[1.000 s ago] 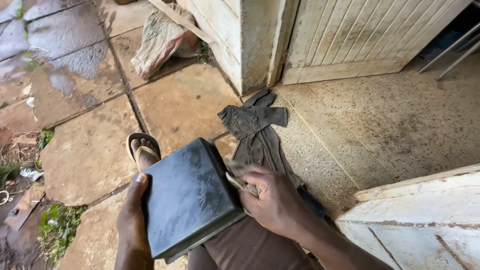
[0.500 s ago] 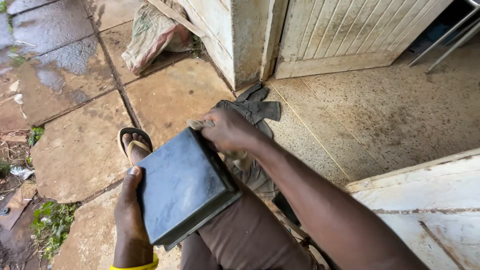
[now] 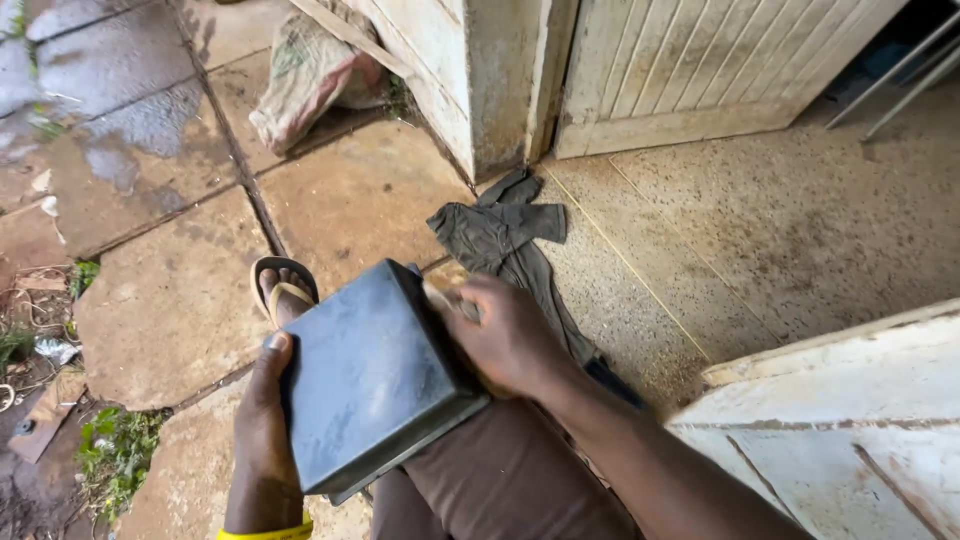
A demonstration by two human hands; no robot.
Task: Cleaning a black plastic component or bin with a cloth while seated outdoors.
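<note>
My left hand [image 3: 262, 430] grips the grey metal box [image 3: 370, 375] on my lap, fingers wrapped around its left edge. My right hand [image 3: 505, 335] presses against its right side, fingers curled; whether they pinch anything I cannot tell.

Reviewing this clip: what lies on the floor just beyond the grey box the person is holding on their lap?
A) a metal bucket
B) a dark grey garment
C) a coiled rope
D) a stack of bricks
B: a dark grey garment lies spread on the floor by the doorway, just past the grey box held between the left hand and right hand.
</note>
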